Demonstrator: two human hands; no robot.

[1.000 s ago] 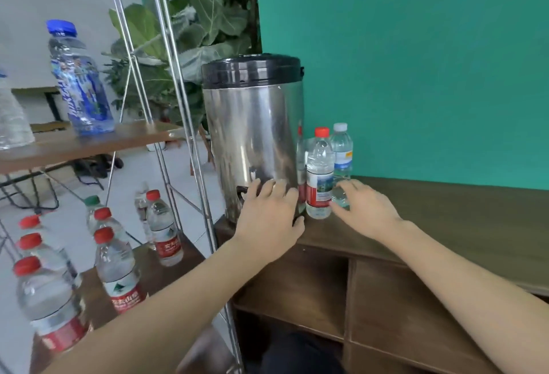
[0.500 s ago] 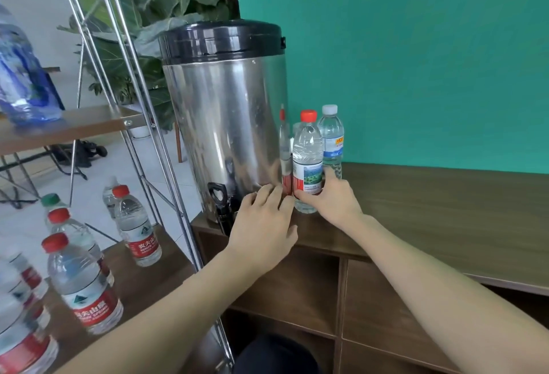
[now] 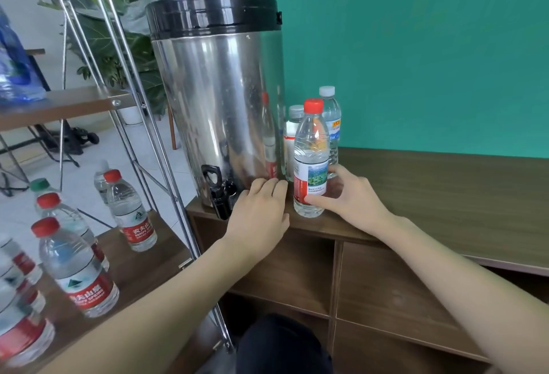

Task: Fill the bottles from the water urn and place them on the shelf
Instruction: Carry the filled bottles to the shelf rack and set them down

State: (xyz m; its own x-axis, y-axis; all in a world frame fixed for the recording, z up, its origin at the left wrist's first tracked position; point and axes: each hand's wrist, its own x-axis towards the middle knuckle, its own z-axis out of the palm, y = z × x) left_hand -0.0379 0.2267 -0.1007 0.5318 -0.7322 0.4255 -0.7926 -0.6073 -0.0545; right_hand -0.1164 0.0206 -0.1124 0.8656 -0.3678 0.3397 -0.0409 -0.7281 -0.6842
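One bottle (image 3: 310,163) pinched in right hand (image 3: 350,195)'s grip; left hand (image 3: 261,213) flat, holding nothing. Next: uncap, move under tap (image 3: 218,192).

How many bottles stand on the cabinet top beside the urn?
3: a red-capped bottle in front, gripped by the right hand; a grey-capped one behind it against the urn; a white-capped one at the back. More may be hidden.

Wooden cabinet top (image 3: 445,192): urn (image 3: 217,106), three bottles (image 3: 310,160). Shelf (image 3: 139,258): bottles.
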